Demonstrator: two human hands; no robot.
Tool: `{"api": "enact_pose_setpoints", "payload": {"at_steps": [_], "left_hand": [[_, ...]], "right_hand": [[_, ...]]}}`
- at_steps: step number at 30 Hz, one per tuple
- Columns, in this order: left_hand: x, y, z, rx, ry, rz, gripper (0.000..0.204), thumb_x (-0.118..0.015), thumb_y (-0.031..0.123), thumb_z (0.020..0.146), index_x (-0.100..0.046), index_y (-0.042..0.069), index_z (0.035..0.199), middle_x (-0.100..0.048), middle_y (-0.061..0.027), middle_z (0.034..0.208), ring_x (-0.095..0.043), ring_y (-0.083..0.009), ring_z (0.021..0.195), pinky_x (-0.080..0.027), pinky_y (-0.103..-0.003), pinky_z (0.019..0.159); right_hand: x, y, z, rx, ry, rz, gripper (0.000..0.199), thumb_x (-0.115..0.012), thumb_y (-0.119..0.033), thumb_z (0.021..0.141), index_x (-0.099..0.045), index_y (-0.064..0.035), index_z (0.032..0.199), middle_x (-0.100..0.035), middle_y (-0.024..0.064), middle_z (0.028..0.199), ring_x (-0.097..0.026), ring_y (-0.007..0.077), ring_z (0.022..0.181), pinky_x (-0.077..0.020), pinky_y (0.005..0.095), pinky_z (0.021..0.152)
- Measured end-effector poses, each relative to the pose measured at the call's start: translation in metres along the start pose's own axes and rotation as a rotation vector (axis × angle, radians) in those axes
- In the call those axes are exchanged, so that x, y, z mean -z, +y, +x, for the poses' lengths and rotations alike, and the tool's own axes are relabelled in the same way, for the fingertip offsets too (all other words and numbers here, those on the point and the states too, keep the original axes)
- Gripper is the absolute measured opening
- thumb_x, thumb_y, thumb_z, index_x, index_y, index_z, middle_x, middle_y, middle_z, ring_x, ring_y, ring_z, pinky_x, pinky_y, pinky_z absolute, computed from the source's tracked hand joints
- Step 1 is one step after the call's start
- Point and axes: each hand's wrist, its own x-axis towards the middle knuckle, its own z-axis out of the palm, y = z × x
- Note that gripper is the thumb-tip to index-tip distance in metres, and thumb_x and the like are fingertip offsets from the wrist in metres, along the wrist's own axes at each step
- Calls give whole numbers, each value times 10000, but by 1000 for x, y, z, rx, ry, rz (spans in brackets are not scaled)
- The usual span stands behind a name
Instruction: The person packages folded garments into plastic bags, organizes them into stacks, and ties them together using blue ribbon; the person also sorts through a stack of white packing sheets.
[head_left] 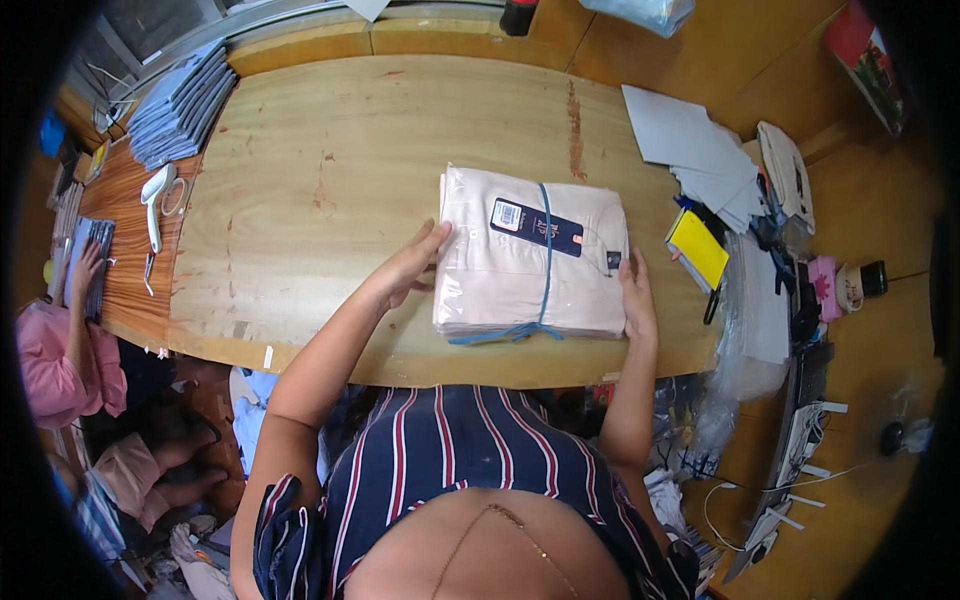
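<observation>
step: squaring tied bundle of bagged pale-pink shirts (520,275) at bench (330,180) near edge | left hand (410,268) and right hand (636,300) flat on sides, no grip closed | next, you likely need firmer side hold
</observation>
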Motion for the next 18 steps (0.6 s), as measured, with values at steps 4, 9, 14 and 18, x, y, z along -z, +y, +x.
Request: {"api": "enact_pose_setpoints", "payload": {"at_steps": [4,9,14,18], "left_hand": [[-15,-12,4,-228,113,-188,696,-453,255,817,17,62,1292,-258,-184,1266,-356,-240,1107,-337,-306,873],[-21,-36,-23,-409,344,188,641,-424,110,821,2,85,1299,-177,-174,1310,-290,-241,1157,-274,-291,926],[-71,33,-10,-475,797,1176,475,-388,295,817,-306,43,1212,-339,-181,1219,-255,-319,1176,-143,-525,933],[-85,32,46,-337,835,1348,389,-337,303,820,-496,15,1028,-494,-165,1054,-353,-298,1109,-149,-573,903]], "right_hand": [[-21,-4,-23,164,-68,-116,609,-501,-223,809,-164,0,1265,-309,178,1230,-336,199,1103,-246,266,924],[-6,-15,-45,-114,-143,-145,632,-515,-221,794,-161,5,1265,-322,173,1233,-392,258,1066,-295,307,895],[-59,-86,4,426,53,-757,439,-474,-276,796,-406,22,1111,-442,216,1106,-471,338,958,-367,368,815],[-125,-118,36,125,-265,-1034,400,-378,-341,820,-575,4,867,-544,203,920,-510,333,875,-384,386,756]]}}
